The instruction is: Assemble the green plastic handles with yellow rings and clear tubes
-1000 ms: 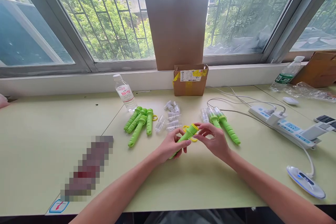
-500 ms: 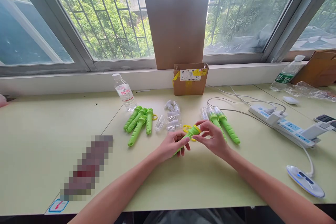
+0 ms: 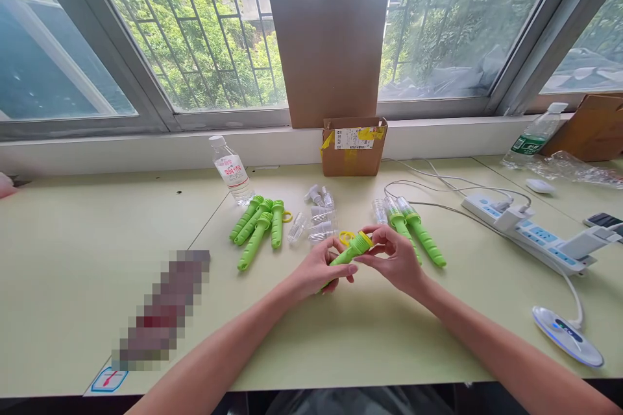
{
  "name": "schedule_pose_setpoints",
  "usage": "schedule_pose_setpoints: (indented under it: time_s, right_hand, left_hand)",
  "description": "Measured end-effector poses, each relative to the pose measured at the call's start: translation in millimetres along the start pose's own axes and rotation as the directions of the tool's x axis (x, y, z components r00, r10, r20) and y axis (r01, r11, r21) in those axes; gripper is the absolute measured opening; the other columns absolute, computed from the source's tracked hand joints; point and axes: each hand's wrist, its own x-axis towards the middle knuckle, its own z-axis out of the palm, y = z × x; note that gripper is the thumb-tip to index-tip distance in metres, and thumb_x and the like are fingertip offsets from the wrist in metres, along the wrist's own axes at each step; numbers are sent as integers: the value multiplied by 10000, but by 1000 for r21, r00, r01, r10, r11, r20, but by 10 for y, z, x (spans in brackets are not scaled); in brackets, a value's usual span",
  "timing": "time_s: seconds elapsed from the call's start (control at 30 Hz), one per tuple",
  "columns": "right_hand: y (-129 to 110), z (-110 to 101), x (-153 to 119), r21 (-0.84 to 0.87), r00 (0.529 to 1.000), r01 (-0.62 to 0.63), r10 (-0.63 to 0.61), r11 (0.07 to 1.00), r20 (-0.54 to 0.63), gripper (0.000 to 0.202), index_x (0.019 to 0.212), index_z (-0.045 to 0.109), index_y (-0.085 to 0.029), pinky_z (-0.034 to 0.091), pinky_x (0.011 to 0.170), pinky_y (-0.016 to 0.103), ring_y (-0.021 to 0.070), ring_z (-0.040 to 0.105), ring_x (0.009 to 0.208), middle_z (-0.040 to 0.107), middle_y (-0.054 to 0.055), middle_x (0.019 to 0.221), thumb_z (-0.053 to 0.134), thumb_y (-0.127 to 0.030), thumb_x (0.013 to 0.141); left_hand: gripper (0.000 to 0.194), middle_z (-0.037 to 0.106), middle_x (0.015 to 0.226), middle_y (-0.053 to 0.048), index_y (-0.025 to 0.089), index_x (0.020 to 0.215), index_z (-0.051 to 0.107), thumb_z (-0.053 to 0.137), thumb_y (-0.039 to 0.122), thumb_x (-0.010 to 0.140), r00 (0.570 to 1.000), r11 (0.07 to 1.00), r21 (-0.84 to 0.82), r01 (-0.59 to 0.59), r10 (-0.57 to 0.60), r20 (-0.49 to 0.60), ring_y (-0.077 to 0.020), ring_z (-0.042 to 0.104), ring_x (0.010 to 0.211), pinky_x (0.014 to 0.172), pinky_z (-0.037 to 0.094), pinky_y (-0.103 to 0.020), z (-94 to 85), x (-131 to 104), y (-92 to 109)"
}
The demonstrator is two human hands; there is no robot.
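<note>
My left hand (image 3: 318,269) is wrapped round a green ridged tube (image 3: 357,246) that tilts up to the right. A yellow ring (image 3: 365,239) sits at its upper end, where the fingertips of my right hand (image 3: 393,254) pinch. Just behind, yellow rings (image 3: 346,237) lie on the table. Several green tubes (image 3: 254,242) rest to the left, with another yellow ring (image 3: 287,216) beside them. Clear plastic caps (image 3: 321,216) lie in the middle. On the right, two green tubes (image 3: 424,240) have clear caps on, and a loose clear cap (image 3: 379,211) is beside them.
A water bottle (image 3: 232,170) and a cardboard box (image 3: 354,148) stand at the back. To the right are a power strip (image 3: 530,233) with cables, a white oval device (image 3: 567,336), and a second bottle (image 3: 534,136). A pixelated patch (image 3: 165,308) covers something at left.
My left fingers have shifted on the green tube, leaving more of it showing. My right hand has barely moved and stays at the yellow ring.
</note>
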Motion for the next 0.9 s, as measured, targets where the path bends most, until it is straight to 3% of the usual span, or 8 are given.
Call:
schedule_pose_setpoints:
  time_s: [0.17, 0.33, 0.47, 0.6, 0.9]
  right_hand:
    - [26, 22, -12, -10, 998, 11, -11, 1000, -68, 360, 734, 483, -202, 630, 622, 339, 166, 662, 706, 645, 76, 989, 800, -361, 668]
    - [29, 4, 0, 1, 1000, 11, -11, 1000, -28, 327, 770, 505, -202, 629, 641, 340, 155, 657, 694, 640, 77, 996, 778, -366, 698]
    - [6, -20, 19, -1, 999, -1, 1, 1000, 39, 332, 787, 485, -211, 634, 675, 367, 173, 679, 739, 636, 72, 1023, 774, -351, 705]
    - [-5, -13, 23, -3, 1000, -1, 1, 1000, 27, 336, 777, 478, -211, 638, 691, 380, 183, 688, 762, 645, 72, 1019, 770, -362, 711]
    - [37, 7, -2, -2, 998, 60, -60, 998, -5, 323, 798, 500, -208, 636, 697, 371, 193, 699, 761, 658, 80, 1007, 781, -338, 706]
  left_hand:
    - [371, 690, 768, -57, 151, 817, 529, 693, 473, 735, 995, 999, 41, -33, 37, -94, -114, 610, 508, 377, 373, -166, -10, 34, -6]
    - [384, 693, 824, -84, 131, 907, 599, 637, 493, 785, 995, 996, 67, -52, 57, -79, -121, 625, 544, 395, 381, -166, -41, 55, -40]
    - [403, 694, 852, -85, 133, 947, 605, 548, 518, 842, 999, 998, 43, -42, 42, -2, -100, 604, 519, 402, 375, -164, -61, 39, -33]
    - [431, 686, 819, -78, 129, 949, 597, 508, 540, 857, 998, 1000, -10, -30, 30, 52, -65, 523, 439, 382, 357, -168, -62, 26, -12]
    - [394, 632, 623, 10, 170, 936, 517, 567, 543, 821, 997, 993, -111, 45, -38, 66, -40, 388, 311, 291, 243, -159, -32, 14, 1]
